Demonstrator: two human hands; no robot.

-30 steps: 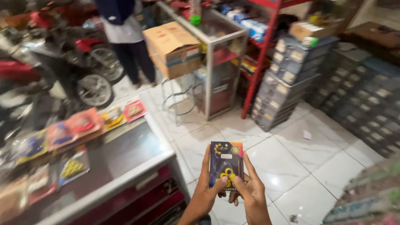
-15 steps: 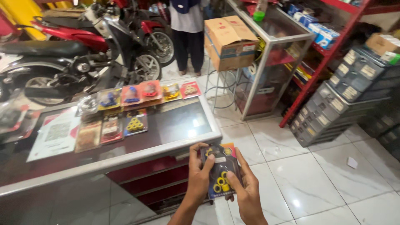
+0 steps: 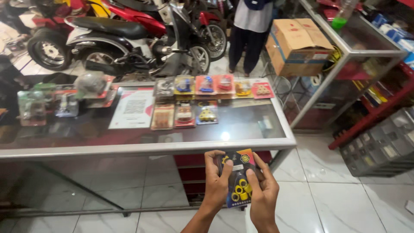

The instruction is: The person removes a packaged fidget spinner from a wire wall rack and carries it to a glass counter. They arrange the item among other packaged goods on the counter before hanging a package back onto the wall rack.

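Both thumbs press the face of a blister pack [image 3: 238, 179] of yellow rings; left hand [image 3: 217, 180] and right hand [image 3: 261, 193] are closed around its edges. Since a moment ago the glass counter [image 3: 241, 142] has come close, now at twelve o'clock, small packets [image 3: 207, 84] lined beyond.

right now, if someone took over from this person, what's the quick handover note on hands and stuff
Left hand and right hand both grip one dark blister pack showing yellow rings, held in front of the glass counter.

On the counter: two short rows of coloured blister packs, a white printed sheet, more packets at its left end.

Done: pack in hand, off the counter. Left: it lies in no row on the counter. Another person stands by the motorbikes beyond.
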